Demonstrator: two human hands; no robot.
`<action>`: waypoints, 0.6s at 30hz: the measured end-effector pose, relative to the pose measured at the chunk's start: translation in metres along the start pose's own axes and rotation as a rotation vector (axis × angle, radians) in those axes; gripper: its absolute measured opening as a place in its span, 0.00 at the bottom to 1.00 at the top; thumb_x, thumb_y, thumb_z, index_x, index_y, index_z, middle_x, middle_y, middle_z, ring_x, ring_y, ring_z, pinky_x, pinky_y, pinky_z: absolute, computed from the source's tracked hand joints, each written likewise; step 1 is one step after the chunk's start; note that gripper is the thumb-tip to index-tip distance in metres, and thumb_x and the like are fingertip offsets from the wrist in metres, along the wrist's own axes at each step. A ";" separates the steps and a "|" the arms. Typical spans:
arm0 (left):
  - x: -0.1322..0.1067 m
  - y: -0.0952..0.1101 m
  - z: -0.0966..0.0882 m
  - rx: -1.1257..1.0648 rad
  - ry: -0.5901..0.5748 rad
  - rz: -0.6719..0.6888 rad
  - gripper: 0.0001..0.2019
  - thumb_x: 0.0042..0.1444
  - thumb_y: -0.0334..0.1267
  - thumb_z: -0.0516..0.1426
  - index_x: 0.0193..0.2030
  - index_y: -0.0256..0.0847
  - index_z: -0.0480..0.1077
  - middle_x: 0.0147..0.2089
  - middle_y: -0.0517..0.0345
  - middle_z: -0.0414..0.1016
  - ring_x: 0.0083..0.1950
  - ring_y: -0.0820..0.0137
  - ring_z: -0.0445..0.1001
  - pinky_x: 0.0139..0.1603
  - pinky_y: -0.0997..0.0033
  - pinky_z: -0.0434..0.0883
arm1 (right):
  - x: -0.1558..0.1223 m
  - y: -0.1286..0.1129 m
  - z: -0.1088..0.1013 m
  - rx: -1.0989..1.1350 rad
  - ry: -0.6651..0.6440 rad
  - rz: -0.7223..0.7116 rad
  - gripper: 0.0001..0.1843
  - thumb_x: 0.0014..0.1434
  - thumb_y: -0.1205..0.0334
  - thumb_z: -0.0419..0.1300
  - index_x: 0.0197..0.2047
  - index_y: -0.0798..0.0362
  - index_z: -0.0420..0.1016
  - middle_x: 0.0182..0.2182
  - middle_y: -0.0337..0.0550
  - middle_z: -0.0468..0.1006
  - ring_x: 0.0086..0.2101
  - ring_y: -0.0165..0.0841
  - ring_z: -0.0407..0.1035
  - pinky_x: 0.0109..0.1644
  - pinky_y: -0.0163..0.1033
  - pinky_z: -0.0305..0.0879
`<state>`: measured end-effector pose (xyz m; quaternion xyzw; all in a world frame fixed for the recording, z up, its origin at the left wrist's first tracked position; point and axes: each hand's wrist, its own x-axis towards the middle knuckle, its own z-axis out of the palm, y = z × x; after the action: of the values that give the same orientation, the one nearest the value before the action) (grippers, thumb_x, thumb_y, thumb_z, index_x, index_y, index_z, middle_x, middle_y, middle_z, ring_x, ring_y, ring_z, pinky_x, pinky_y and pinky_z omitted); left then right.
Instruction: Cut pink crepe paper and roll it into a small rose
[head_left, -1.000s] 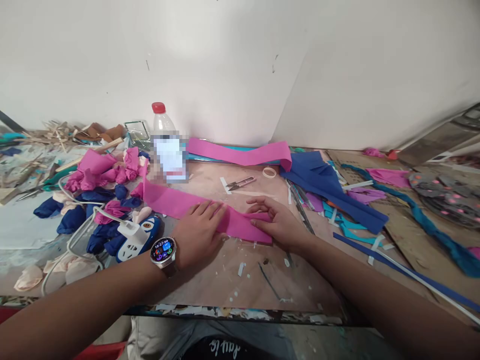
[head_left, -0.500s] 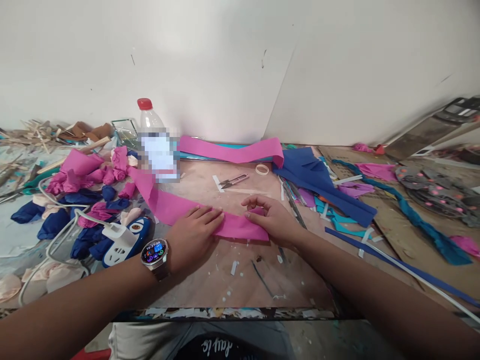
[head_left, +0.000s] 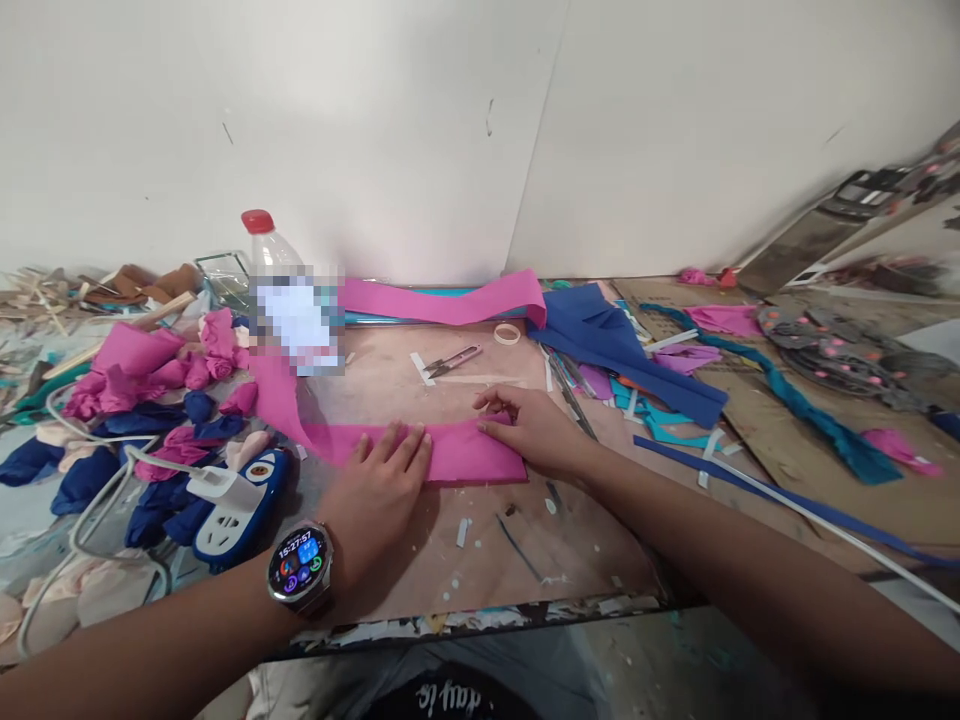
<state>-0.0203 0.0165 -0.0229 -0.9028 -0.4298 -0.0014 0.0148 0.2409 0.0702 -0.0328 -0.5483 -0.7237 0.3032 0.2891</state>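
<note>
A long strip of pink crepe paper (head_left: 476, 457) lies across the table, its far part looping back to the left beside a pixelated phone. Flat on the strip rests my left hand (head_left: 379, 490), fingers stretched out, with a watch (head_left: 300, 568) on the wrist. Near the strip's right end, my right hand (head_left: 536, 430) pinches the upper edge between thumb and curled fingers; the exact contact is partly hidden. Beyond the hands are thread snips (head_left: 454, 362) and a pale ring of tape (head_left: 508, 334).
Pink and blue paper flowers (head_left: 124, 400) crowd the left, with a white cable and a power strip (head_left: 238, 510). A red-capped bottle (head_left: 271, 245) stands behind. Blue crepe paper (head_left: 615, 335) and scraps lie right, near cardboard (head_left: 780, 430).
My left hand has slid slightly left and down along the strip, which lies straighter between the hands. My right hand stays at the right end. The camera view has shifted a little.
</note>
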 end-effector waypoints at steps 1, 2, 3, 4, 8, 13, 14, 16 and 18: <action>-0.002 0.003 -0.002 0.007 -0.004 -0.019 0.28 0.66 0.36 0.51 0.73 0.35 0.60 0.74 0.43 0.61 0.75 0.47 0.60 0.67 0.43 0.67 | 0.000 0.001 0.002 0.008 0.004 -0.012 0.12 0.58 0.61 0.67 0.46 0.51 0.80 0.41 0.42 0.83 0.39 0.36 0.76 0.43 0.39 0.71; -0.004 0.006 -0.003 0.014 -0.017 -0.033 0.29 0.66 0.37 0.51 0.73 0.34 0.59 0.75 0.42 0.61 0.75 0.46 0.59 0.67 0.43 0.68 | 0.000 0.001 0.004 0.013 0.009 -0.025 0.11 0.58 0.61 0.67 0.46 0.51 0.80 0.41 0.43 0.83 0.39 0.36 0.76 0.43 0.39 0.70; -0.006 0.008 -0.005 0.024 -0.033 -0.030 0.30 0.66 0.37 0.51 0.73 0.33 0.59 0.74 0.42 0.61 0.75 0.45 0.58 0.66 0.43 0.68 | 0.001 0.002 0.005 0.011 0.017 -0.039 0.11 0.59 0.61 0.67 0.46 0.51 0.80 0.41 0.43 0.84 0.38 0.35 0.76 0.43 0.39 0.70; -0.008 0.010 -0.006 0.034 -0.047 -0.032 0.30 0.66 0.36 0.51 0.73 0.32 0.59 0.74 0.41 0.61 0.76 0.45 0.57 0.65 0.43 0.69 | 0.001 0.002 0.006 0.001 0.030 -0.052 0.11 0.59 0.62 0.67 0.45 0.52 0.80 0.41 0.43 0.84 0.37 0.34 0.76 0.42 0.38 0.69; -0.011 0.013 -0.006 0.030 -0.007 -0.032 0.30 0.66 0.37 0.50 0.74 0.30 0.58 0.74 0.39 0.61 0.75 0.43 0.58 0.65 0.40 0.68 | 0.003 -0.002 0.010 -0.066 0.053 -0.117 0.11 0.58 0.64 0.68 0.45 0.52 0.81 0.38 0.41 0.83 0.34 0.32 0.73 0.40 0.37 0.67; -0.009 0.011 -0.002 -0.084 0.068 0.093 0.32 0.69 0.51 0.50 0.77 0.43 0.53 0.77 0.48 0.57 0.75 0.46 0.58 0.70 0.38 0.60 | 0.003 -0.008 0.015 -0.124 0.003 -0.184 0.09 0.58 0.65 0.67 0.44 0.53 0.81 0.35 0.41 0.82 0.32 0.32 0.71 0.39 0.37 0.65; -0.009 0.011 -0.001 -0.108 0.058 0.127 0.34 0.69 0.54 0.50 0.77 0.45 0.52 0.77 0.49 0.56 0.76 0.47 0.57 0.71 0.39 0.59 | 0.003 -0.009 0.015 -0.128 -0.003 -0.191 0.09 0.58 0.65 0.67 0.43 0.53 0.81 0.34 0.41 0.82 0.32 0.32 0.71 0.39 0.37 0.65; -0.009 0.010 0.001 -0.139 0.030 0.161 0.36 0.67 0.60 0.50 0.77 0.45 0.52 0.77 0.47 0.56 0.76 0.46 0.55 0.71 0.38 0.57 | 0.002 -0.011 0.017 -0.131 -0.002 -0.198 0.09 0.57 0.65 0.67 0.44 0.52 0.80 0.36 0.41 0.82 0.33 0.32 0.71 0.39 0.37 0.64; -0.010 0.010 0.002 -0.149 0.006 0.151 0.38 0.66 0.63 0.49 0.76 0.44 0.53 0.77 0.45 0.56 0.77 0.44 0.54 0.71 0.36 0.56 | 0.002 -0.012 0.016 -0.143 0.014 -0.191 0.11 0.57 0.64 0.68 0.44 0.52 0.80 0.36 0.42 0.82 0.33 0.32 0.71 0.38 0.37 0.64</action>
<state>-0.0185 0.0027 -0.0255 -0.9312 -0.3592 -0.0352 -0.0509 0.2212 0.0673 -0.0340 -0.4981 -0.7904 0.2180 0.2822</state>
